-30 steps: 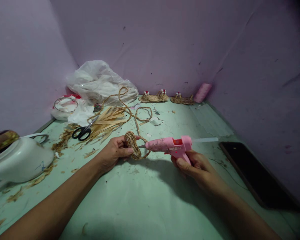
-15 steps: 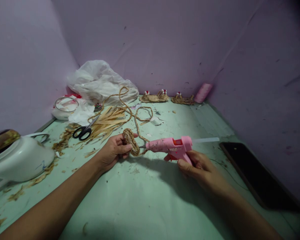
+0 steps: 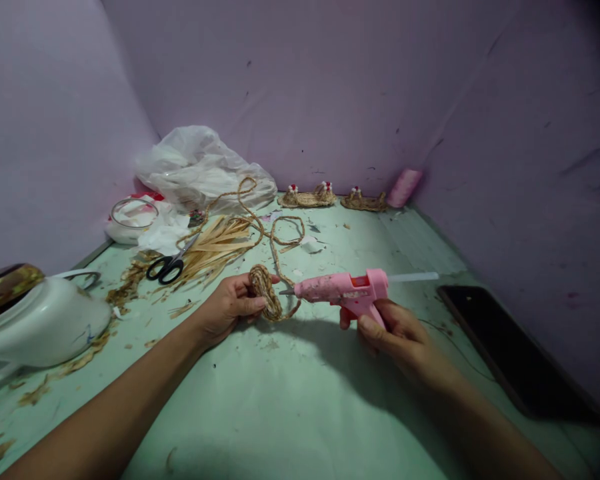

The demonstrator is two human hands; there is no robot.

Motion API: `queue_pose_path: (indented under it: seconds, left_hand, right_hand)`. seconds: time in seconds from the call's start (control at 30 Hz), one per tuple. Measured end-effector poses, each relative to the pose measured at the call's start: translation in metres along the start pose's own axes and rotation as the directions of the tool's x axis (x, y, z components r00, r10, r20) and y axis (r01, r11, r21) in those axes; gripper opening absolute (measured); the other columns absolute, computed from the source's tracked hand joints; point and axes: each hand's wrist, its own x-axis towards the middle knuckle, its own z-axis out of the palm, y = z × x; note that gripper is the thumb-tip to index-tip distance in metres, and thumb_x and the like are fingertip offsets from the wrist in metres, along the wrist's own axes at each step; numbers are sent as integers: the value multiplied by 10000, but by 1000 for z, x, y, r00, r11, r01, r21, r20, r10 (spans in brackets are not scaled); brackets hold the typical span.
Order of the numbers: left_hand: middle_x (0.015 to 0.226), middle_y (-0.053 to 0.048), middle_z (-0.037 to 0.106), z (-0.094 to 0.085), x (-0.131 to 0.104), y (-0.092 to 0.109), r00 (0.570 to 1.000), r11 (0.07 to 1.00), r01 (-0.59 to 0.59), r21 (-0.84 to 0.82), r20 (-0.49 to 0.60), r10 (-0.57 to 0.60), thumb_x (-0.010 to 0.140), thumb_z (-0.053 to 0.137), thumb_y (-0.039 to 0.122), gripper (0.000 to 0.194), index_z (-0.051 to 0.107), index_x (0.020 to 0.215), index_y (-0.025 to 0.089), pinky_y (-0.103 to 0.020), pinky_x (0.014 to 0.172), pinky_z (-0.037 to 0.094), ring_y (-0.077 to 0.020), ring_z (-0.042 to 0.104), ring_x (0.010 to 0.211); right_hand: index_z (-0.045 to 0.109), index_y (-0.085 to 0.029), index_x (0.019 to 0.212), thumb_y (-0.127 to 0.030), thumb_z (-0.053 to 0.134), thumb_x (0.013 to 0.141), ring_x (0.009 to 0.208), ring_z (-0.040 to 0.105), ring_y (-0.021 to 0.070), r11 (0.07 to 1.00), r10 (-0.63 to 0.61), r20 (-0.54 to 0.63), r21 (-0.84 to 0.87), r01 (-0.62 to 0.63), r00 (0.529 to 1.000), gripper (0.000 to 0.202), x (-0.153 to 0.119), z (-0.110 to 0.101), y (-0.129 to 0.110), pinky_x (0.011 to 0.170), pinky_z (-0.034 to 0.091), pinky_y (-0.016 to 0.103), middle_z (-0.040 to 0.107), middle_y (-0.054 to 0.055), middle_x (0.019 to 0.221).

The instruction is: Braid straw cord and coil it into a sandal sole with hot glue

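My left hand (image 3: 235, 303) pinches a small oval coil of braided straw rope (image 3: 266, 293) between thumb and fingers, held above the table. From the coil, a loose length of rope (image 3: 274, 250) runs back across the table in loops. A pink hot glue gun (image 3: 343, 290) is gripped by its handle in my right hand (image 3: 397, 330), a finger at the trigger. Its metal nozzle points left, close beside the coil's right side; whether they touch I cannot tell. A clear glue stick (image 3: 413, 277) sticks out of the gun's rear.
Black-handled scissors (image 3: 166, 269) lie by straw strips (image 3: 220, 237). A white plastic bag (image 3: 205, 167) and woven pieces with red-and-white beads (image 3: 307, 199) stand along the back wall, near a pink spool (image 3: 405, 187). A white pot (image 3: 55, 327) stands left, a dark phone (image 3: 505, 347) right.
The glue gun has shifted slightly right, its nozzle drawn back a little from the coil. The coil in my left hand has turned slightly.
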Motion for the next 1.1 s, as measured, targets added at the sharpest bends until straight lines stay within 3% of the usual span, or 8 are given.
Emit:
queue_pose_path:
  seconds: [0.17,0.5,0.63,0.73,1.03,1.1]
  left_hand:
    - [706,-14,609,2,-2,2,1000,1000,6,17,7,-6,521,817,243,513,653,990,112,-181,440,284,-55,450,502]
    - [722,-26,647,-1,-1,-2,1000,999,16,42,20,-17,529,815,246,531,650,1017,114,-167,461,317,-66,505,526]
    - [813,-46,690,1,-1,-2,998,999,39,2,44,-39,535,817,226,519,656,1018,129,-209,620,446,-121,607,675]
    - [855,-48,702,2,-2,-2,997,999,44,-24,71,-42,531,818,206,497,666,999,137,-247,718,473,-141,629,739]
    - [818,-41,687,1,-1,-2,998,999,40,10,55,-41,521,806,195,492,665,987,123,-253,698,466,-139,611,715]
    - [738,-22,663,3,-1,0,999,999,35,35,38,-37,509,804,198,509,661,990,116,-219,600,437,-114,575,633]
  right_hand:
    - [591,-174,751,-538,575,755,496,348,112,998,53,20,19,-53,998,364,0,2,2,456,254,241,404,-32,559]
    - [578,-169,720,-525,575,760,486,370,111,999,28,16,25,-29,999,358,2,2,6,442,277,243,421,-26,551]
    - [582,-170,711,-528,577,760,485,363,109,999,33,6,20,-34,999,361,1,4,5,440,262,244,420,-26,545]
    - [577,-176,708,-542,580,757,486,351,106,999,41,-4,25,-40,999,369,1,4,6,437,247,242,414,-28,546]
    - [572,-171,697,-539,588,757,477,365,99,998,26,4,54,-26,1000,374,2,4,7,440,272,240,431,-32,536]
    - [596,-167,745,-521,576,770,466,378,99,997,3,-32,75,-1,999,355,3,3,9,440,283,240,463,-28,520]
